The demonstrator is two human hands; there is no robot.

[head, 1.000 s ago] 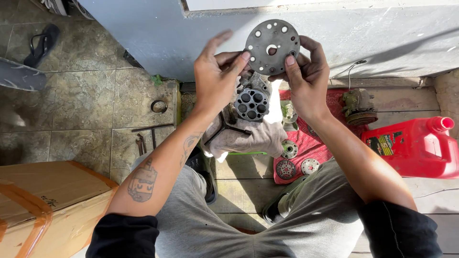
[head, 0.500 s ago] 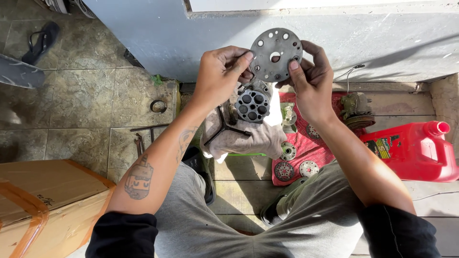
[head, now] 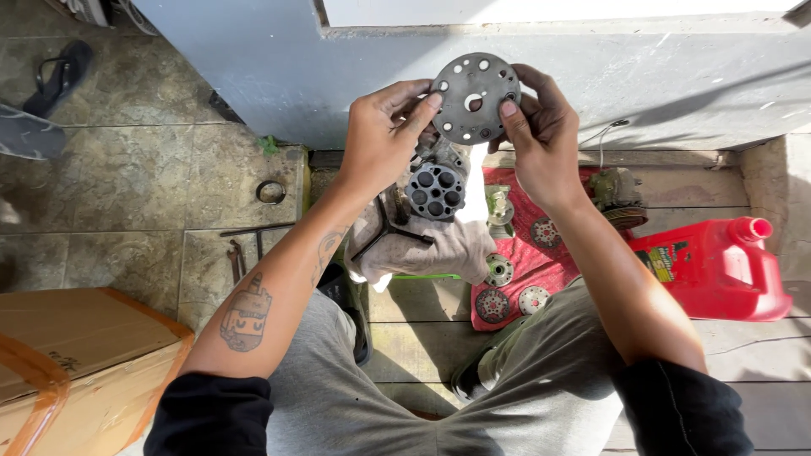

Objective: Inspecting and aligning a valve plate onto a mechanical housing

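Both hands hold up a round grey metal plate (head: 475, 97) pierced with several holes. My left hand (head: 384, 139) pinches its left edge with thumb and fingertips. My right hand (head: 541, 139) grips its right edge, thumb on the face. Below the plate stands a metal cylinder block (head: 435, 190) with several round bores, resting on a dirty beige rag (head: 439, 249).
A red cloth (head: 528, 253) carries several small round metal parts and a grimy assembly (head: 621, 198). A red plastic jug (head: 718, 266) lies at the right. A cardboard box (head: 76, 363) sits at the lower left. A metal ring (head: 270, 192) and tools (head: 241, 253) lie on the tiles. A grey wall (head: 253, 59) is ahead.
My left hand has closed its fingers onto the plate's left edge. The plate has shifted slightly right and tilted, still held up in front of the wall.
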